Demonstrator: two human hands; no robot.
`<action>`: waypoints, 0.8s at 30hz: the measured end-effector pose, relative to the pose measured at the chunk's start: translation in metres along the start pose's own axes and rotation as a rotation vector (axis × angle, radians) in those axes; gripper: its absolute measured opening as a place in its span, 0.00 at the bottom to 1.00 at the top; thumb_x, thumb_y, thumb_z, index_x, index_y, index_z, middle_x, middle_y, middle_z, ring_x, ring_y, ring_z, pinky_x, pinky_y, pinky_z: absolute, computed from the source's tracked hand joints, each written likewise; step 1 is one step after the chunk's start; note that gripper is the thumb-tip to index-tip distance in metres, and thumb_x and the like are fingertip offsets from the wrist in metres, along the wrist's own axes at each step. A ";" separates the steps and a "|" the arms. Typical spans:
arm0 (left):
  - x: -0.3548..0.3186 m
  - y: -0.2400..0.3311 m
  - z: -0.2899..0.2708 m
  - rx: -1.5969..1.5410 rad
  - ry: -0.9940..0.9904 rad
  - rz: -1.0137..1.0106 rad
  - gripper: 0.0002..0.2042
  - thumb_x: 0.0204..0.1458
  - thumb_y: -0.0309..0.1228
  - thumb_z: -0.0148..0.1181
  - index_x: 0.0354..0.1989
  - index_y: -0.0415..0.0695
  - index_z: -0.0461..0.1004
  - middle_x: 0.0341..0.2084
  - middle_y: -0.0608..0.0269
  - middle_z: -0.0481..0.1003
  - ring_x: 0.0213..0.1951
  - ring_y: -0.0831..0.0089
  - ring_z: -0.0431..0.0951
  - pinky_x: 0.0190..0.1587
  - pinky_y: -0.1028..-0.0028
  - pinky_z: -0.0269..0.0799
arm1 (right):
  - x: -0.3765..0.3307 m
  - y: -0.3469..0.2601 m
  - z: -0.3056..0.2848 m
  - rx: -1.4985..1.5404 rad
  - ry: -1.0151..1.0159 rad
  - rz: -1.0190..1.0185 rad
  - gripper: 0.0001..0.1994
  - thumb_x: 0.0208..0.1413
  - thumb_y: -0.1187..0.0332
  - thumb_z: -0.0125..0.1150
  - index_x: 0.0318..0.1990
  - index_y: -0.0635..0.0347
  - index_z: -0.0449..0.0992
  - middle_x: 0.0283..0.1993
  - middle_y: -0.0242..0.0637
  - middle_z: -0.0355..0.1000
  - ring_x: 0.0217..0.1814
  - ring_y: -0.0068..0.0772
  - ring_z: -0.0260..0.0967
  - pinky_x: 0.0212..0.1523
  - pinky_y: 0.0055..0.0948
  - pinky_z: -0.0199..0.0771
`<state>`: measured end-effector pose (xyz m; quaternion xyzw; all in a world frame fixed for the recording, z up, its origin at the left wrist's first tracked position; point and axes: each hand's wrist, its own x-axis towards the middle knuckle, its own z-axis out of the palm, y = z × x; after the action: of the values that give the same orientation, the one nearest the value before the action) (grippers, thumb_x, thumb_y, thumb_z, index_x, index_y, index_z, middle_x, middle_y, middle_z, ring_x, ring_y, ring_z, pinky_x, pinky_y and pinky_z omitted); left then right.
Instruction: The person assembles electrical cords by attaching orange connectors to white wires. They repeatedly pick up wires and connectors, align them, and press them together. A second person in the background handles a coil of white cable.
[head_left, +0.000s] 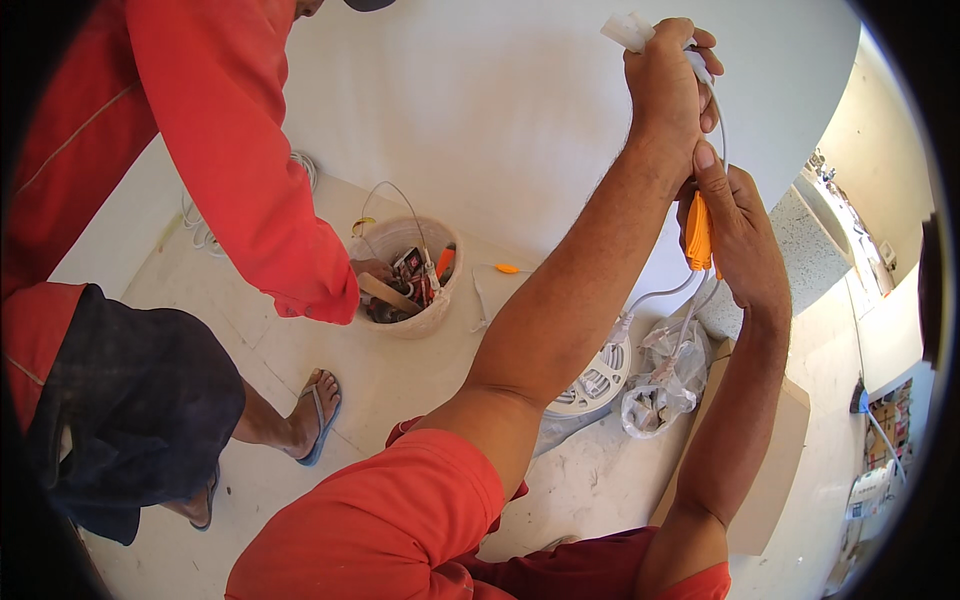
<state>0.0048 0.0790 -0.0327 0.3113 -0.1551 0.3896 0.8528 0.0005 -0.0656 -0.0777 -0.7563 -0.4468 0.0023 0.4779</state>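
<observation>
Both my arms reach up along the white wall. My left hand (672, 85) is closed round a translucent white plastic piece (627, 32), whose squared end sticks out on the left. A thin pale cable (722, 118) runs from that hand down toward the other. Just below, my right hand (738, 225) is closed on an orange ribbed plastic piece (697, 232), its thumb pointing up near my left wrist. Grey cables (665, 293) hang from under the orange piece toward the floor. How the orange piece joins the cables is hidden by my fingers.
A co-worker in a red sleeve (250, 180) bends at the left, one hand in a tool bucket (432, 318). Below my arms stand a white slotted reel (600, 385), a clear plastic bag (668, 375) and a cardboard box (775, 460). A speckled counter (805, 250) juts out at right.
</observation>
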 end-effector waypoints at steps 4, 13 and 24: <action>-0.001 0.000 0.000 -0.005 0.001 -0.010 0.12 0.58 0.37 0.53 0.35 0.39 0.72 0.22 0.59 0.71 0.10 0.80 0.56 0.11 0.73 0.51 | 0.000 0.000 0.000 0.012 -0.002 0.014 0.33 0.76 0.36 0.43 0.38 0.59 0.78 0.27 0.32 0.72 0.26 0.22 0.70 0.29 0.23 0.72; -0.002 -0.001 0.001 0.003 0.010 -0.016 0.13 0.58 0.38 0.53 0.35 0.39 0.72 0.22 0.60 0.71 0.10 0.79 0.56 0.12 0.72 0.51 | -0.002 0.002 0.000 0.019 0.018 0.012 0.33 0.76 0.37 0.44 0.38 0.59 0.78 0.28 0.32 0.73 0.27 0.22 0.71 0.30 0.23 0.72; 0.001 -0.005 -0.003 0.002 0.006 -0.008 0.13 0.58 0.37 0.53 0.35 0.38 0.72 0.22 0.60 0.71 0.10 0.79 0.56 0.11 0.72 0.51 | 0.001 0.006 0.001 0.057 0.009 0.053 0.36 0.74 0.35 0.46 0.37 0.64 0.81 0.29 0.35 0.71 0.29 0.24 0.70 0.31 0.24 0.71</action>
<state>0.0098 0.0791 -0.0364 0.3117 -0.1507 0.3876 0.8543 0.0044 -0.0652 -0.0825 -0.7539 -0.4244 0.0242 0.5009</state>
